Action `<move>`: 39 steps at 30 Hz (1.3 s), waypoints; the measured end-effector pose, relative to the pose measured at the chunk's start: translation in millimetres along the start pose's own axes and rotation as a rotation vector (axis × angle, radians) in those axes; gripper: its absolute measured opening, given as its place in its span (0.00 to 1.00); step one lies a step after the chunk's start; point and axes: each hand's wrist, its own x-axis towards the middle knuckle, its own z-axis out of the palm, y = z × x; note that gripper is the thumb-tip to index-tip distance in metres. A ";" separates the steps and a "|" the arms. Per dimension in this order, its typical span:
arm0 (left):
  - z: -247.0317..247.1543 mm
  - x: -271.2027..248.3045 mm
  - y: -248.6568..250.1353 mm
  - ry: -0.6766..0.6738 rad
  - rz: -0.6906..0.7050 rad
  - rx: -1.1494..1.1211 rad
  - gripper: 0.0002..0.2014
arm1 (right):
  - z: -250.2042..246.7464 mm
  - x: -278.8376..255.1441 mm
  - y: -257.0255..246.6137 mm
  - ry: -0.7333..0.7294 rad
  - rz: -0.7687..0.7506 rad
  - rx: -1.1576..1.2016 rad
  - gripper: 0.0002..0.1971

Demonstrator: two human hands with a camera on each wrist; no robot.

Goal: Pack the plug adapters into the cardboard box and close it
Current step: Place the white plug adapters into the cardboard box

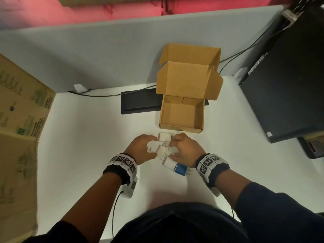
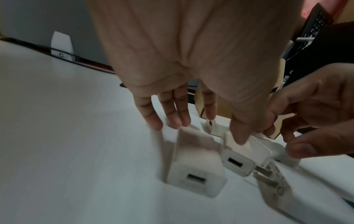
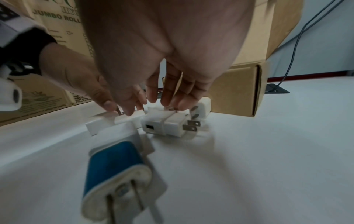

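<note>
The open cardboard box (image 1: 181,128) stands on the white desk with its lid up and nothing inside. Just in front of it lies a pile of white plug adapters (image 1: 164,146). My left hand (image 1: 150,142) reaches over them from the left, fingers fairly straight, tips touching a white USB adapter (image 2: 195,166) and thumb on a second one (image 2: 239,157). From the right, my right hand (image 1: 173,146) curls over the pile, its fingertips (image 3: 168,103) on a pair of white adapters (image 3: 168,122). A blue-and-white adapter (image 3: 114,166) lies nearest me, untouched.
A black flat device (image 1: 140,102) lies left of the box at the back. On the right stands a dark computer case (image 1: 289,88) with cables. A large printed carton (image 1: 21,120) borders the left edge. A grey partition (image 1: 105,55) runs behind the desk.
</note>
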 end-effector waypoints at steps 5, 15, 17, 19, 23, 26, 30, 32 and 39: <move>3.9 -23.8 -18.3 -0.081 -0.015 0.099 0.41 | 11.0 -5.4 -18.1 -0.043 -0.035 -0.076 0.24; 17.8 -34.4 -21.0 0.019 -0.045 0.078 0.31 | 23.8 -13.6 -26.3 -0.076 0.045 -0.200 0.28; 14.7 -34.4 -18.6 0.039 -0.055 0.043 0.30 | 22.9 -14.5 -24.4 -0.074 0.051 -0.182 0.28; 10.3 -34.0 -14.8 0.056 -0.042 0.027 0.30 | 21.7 -15.3 -22.7 -0.073 0.061 -0.145 0.29; -3.1 -30.1 -1.7 0.110 0.030 -0.006 0.30 | 10.2 -14.7 -23.8 0.023 0.074 -0.007 0.33; -13.4 -23.6 12.4 0.172 0.102 -0.059 0.30 | -6.8 -12.2 -24.6 0.145 0.087 0.104 0.31; -32.8 -8.0 39.9 0.244 0.196 -0.091 0.28 | -31.7 -4.8 -15.3 0.338 0.116 0.245 0.30; -43.5 6.8 54.4 0.245 0.232 -0.035 0.27 | -45.3 3.1 -6.1 0.424 0.164 0.285 0.30; -64.3 76.9 106.0 0.183 0.261 0.281 0.25 | -79.1 43.9 26.6 0.482 0.346 0.312 0.25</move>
